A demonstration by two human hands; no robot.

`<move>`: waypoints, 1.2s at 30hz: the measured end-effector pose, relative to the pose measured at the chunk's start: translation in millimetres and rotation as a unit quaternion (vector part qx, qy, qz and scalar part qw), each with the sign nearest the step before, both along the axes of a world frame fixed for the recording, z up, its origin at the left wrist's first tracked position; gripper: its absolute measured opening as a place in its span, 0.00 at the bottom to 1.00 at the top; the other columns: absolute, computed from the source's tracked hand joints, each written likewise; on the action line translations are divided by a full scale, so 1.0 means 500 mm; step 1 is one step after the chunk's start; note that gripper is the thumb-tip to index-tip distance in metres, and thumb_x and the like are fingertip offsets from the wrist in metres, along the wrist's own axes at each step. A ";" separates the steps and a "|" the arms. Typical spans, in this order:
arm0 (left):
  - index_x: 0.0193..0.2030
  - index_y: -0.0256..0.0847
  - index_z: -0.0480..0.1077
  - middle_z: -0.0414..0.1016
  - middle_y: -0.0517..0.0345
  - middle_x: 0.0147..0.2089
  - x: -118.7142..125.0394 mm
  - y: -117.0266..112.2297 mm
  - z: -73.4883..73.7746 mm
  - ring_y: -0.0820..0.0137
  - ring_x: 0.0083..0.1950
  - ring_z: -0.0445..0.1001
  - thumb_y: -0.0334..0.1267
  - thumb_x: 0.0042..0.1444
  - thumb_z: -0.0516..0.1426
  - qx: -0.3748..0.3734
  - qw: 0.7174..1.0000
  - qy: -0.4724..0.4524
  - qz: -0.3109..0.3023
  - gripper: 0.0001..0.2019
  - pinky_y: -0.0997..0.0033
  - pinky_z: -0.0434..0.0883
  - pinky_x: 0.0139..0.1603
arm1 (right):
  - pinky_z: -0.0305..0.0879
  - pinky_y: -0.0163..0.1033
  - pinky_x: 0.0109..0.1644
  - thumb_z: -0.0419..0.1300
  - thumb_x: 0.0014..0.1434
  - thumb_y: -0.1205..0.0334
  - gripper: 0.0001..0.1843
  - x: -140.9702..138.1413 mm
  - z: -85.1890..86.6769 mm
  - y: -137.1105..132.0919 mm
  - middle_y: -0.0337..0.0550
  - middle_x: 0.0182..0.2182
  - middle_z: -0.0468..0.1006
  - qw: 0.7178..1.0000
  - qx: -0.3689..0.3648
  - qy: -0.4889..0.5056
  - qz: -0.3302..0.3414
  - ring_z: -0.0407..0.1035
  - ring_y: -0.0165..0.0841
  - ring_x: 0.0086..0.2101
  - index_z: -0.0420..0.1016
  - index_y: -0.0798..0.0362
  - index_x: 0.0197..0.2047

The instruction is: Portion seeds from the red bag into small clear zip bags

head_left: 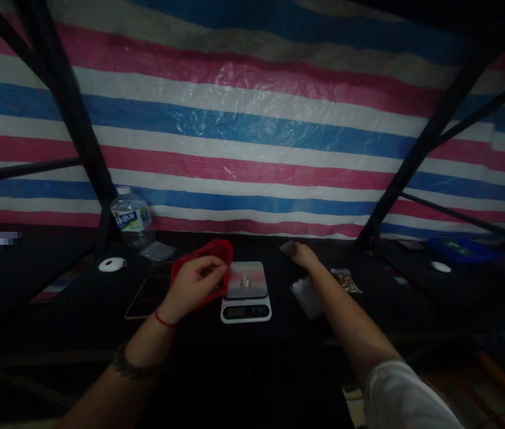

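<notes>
My left hand (196, 283) is closed on the rim of a red bag (210, 253), which sits just left of a small white kitchen scale (246, 310). A tiny clear cup (246, 278) stands on the scale's shiny plate. My right hand (303, 255) reaches further back on the dark table and pinches a small clear packet (287, 247). Its fingers are pressed together around the packet's edge.
A water bottle (130, 221) stands at the back left, with a white round lid (111, 264) and a phone (145, 298) nearby. Clear plastic bags (308, 295) and a filled packet (346, 279) lie right of the scale. Black frame poles (406, 173) slant before a striped tarp.
</notes>
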State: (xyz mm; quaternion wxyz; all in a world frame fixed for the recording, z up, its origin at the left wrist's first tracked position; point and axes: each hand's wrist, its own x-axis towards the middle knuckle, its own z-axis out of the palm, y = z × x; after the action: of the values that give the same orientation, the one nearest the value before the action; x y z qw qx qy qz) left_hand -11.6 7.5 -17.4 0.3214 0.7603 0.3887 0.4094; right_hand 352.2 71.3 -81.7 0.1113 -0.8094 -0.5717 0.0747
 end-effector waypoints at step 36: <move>0.25 0.36 0.68 0.73 0.60 0.24 0.071 -0.065 -0.026 0.75 0.24 0.70 0.46 0.52 0.59 -0.238 0.945 -0.031 -0.221 0.14 0.77 0.66 0.25 | 0.55 0.32 0.29 0.63 0.54 0.58 0.11 -0.317 0.108 -0.328 0.36 0.23 0.71 0.892 0.135 0.323 0.286 0.63 0.28 0.26 0.70 0.53 0.25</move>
State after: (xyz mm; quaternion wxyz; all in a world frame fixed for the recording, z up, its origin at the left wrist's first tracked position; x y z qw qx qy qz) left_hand 23.7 -25.1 -30.3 0.5871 0.7153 0.2872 0.2474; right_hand 193.8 -92.9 -27.7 0.3720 -0.5191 -0.7159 0.2823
